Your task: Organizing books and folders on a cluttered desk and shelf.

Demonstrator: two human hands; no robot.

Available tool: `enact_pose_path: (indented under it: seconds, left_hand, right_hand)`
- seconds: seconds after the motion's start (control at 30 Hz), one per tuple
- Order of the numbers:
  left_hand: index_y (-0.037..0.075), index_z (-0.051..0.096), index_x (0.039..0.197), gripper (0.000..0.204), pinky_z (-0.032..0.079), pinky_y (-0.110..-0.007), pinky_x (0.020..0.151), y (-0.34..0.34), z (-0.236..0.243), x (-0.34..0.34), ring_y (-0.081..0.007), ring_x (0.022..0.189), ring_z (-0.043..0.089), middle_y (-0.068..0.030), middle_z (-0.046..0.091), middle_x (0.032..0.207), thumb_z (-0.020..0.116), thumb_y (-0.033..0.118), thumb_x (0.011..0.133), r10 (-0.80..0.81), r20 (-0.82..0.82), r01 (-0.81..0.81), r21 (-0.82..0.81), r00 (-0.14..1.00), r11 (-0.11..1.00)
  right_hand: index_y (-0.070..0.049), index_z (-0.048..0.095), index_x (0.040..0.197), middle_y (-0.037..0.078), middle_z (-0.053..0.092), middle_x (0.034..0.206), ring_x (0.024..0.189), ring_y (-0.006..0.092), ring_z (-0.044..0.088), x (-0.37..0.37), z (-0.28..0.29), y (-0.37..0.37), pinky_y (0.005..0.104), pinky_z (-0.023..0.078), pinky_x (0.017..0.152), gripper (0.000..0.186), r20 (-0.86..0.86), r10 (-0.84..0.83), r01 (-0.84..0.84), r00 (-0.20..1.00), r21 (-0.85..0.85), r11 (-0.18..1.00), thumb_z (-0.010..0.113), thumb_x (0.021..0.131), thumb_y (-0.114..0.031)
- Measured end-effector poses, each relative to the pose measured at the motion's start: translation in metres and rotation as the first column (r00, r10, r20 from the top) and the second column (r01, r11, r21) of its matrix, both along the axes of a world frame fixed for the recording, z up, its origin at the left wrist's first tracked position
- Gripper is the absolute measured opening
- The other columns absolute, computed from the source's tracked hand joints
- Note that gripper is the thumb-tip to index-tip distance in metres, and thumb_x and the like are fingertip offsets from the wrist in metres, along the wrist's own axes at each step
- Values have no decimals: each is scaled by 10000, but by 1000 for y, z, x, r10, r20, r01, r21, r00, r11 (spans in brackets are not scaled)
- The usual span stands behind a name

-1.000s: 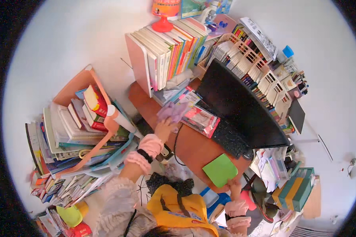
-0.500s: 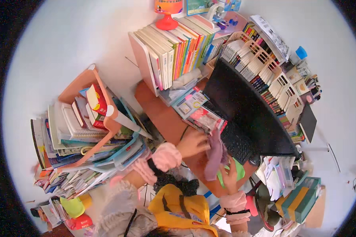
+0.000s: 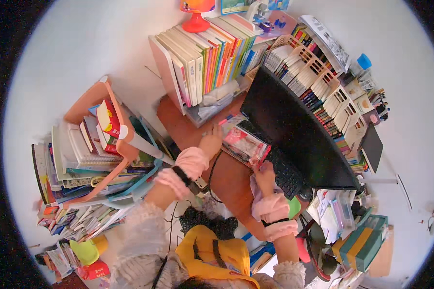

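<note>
A flat red and white packet or booklet [image 3: 246, 142] lies tilted on the brown desk [image 3: 231, 185], in front of the black keyboard [image 3: 289, 176]. My left hand [image 3: 211, 141] grips its left end, fingers at the edge. My right hand [image 3: 264, 178] is closed on its near right corner. Mauve cloth [image 3: 255, 192] shows beside my right wrist, partly hidden by the pink cuff. A green piece [image 3: 294, 207] lies just right of that cuff. What is under the packet cannot be seen.
A black monitor [image 3: 299, 130] stands behind the keyboard. Upright books [image 3: 212, 62] fill a shelf at the back. An orange cart [image 3: 123, 130] with books and papers is on the left. A black mouse [image 3: 305, 193] sits at the keyboard's right end; a cable hangs over the desk's front edge.
My left hand has moved left and away to the packet's end. My right hand has left the green piece and moved up to the packet. The light blue booklet there no longer shows.
</note>
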State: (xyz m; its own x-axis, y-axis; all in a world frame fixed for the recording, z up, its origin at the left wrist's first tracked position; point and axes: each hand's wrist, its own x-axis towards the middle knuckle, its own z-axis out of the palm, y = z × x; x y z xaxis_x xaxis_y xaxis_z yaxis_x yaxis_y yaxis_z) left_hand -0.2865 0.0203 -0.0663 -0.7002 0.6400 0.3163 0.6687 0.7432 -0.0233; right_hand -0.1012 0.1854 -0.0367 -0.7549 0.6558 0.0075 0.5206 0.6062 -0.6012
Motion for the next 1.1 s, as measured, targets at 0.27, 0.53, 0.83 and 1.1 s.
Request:
enact_pose_path:
  seconds: [0.27,0.53,0.83,1.1]
  left_hand:
    - [13,431,1223,411,473,-347,810,-131,72,88,-258,944,592,-154,575,1088,452,69,816,-382,810,-671,584,445,456]
    - [-32,396,1258,557,393,-344,958,-181,119,158,-250,1102,522,-134,519,1216,422,-56,702,-748,663,-911,330,36,249]
    - [-25,406,1248,496,391,-363,968,-230,144,197,-258,1120,509,-127,508,1235,452,-19,754,-870,489,-983,181,55,40]
    - [-11,408,1252,423,413,-380,944,-215,150,226,-263,1120,509,-122,502,1243,463,44,836,-931,365,-974,214,8,75]
  right_hand:
    - [40,533,967,208,554,929,909,366,519,-34,-30,-24,431,419,815,548,-135,-143,179,980,316,932,750,607,-311]
    - [1,555,791,65,564,630,505,156,531,-29,-82,12,262,440,490,87,-222,-264,-14,939,-790,613,634,755,5]
    - [-17,527,1069,72,574,965,853,172,561,40,53,-67,282,479,731,234,-164,-465,-227,870,-970,-84,550,839,-59]
    - [-2,525,1066,81,569,1006,938,190,543,124,181,-140,319,436,807,246,-402,-187,-391,896,-916,94,564,840,-91]
